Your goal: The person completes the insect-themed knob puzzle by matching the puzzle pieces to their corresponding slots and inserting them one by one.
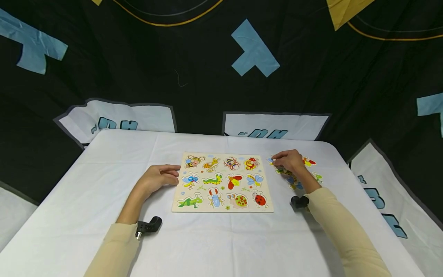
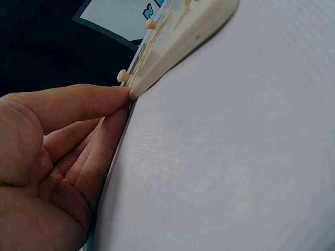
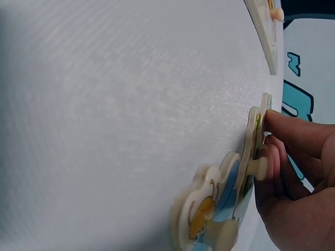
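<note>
A wooden puzzle board [image 1: 222, 206] printed with several colourful insects lies flat on the table. Small round knobs [image 2: 123, 76] stand up from it in the left wrist view. My left hand [image 1: 154, 181] is at the board's left side, with fingertips touching its edge. To the right of the board, my right hand [image 1: 290, 159] pinches a puzzle piece with a blue wing [image 1: 270, 160] at the far left of a group of pieces. Fingers hide most of that piece. Closer to the right wrist camera lies a knobbed piece with blue and orange paint [image 3: 201, 214].
Around my right hand lie other loose pieces, among them a red and yellow one [image 1: 308, 161] and a green one [image 1: 317, 177]. A white cloth [image 1: 207, 246] covers the table. Behind it hangs a black cloth [image 1: 145, 69] with blue and yellow shapes.
</note>
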`<state>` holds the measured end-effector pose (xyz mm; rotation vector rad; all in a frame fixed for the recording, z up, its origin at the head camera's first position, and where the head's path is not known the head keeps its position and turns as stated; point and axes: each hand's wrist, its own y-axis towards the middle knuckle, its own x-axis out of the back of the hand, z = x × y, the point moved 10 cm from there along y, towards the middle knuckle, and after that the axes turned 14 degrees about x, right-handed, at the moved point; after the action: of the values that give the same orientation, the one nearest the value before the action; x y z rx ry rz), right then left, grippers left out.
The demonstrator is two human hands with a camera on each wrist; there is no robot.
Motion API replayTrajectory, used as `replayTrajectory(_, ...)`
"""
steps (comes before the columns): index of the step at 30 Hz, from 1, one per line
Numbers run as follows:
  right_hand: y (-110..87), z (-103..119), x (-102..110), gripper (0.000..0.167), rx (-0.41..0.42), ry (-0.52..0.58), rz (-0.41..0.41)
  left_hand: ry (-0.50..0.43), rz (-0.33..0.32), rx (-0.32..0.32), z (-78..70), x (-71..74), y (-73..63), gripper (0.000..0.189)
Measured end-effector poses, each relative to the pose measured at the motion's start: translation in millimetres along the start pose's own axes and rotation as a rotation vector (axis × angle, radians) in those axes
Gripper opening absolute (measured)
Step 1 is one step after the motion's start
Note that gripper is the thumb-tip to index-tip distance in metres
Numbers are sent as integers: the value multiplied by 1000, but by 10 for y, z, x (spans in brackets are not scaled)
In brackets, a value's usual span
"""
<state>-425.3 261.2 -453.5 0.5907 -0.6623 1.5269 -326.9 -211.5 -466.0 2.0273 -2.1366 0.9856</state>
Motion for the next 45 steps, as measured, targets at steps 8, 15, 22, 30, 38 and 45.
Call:
replayTrajectory(8, -12, 124, 35, 33, 9, 26, 13, -5, -2, -7, -1, -3, 3, 61)
replayTrajectory(15, -36, 298, 35, 30, 78, 3, 14, -11, 3, -11, -5, -4, -6, 61)
replayTrajectory(22, -105, 480, -31, 27, 156, 12, 2, -11, 7, -7, 2, -7, -7, 61)
replayTrajectory(30, -138, 669, -153, 23, 205, 15, 9, 4, -1, -5, -3, 1, -2, 61)
replayTrajectory(38, -164, 806, -273, 22, 213, 24, 22, 1, 0, 3, -8, -2, 6, 61)
replayTrajectory(45, -181, 913, -367, 18, 222, 19, 34, 2, -3, 6, -9, -4, 3, 61)
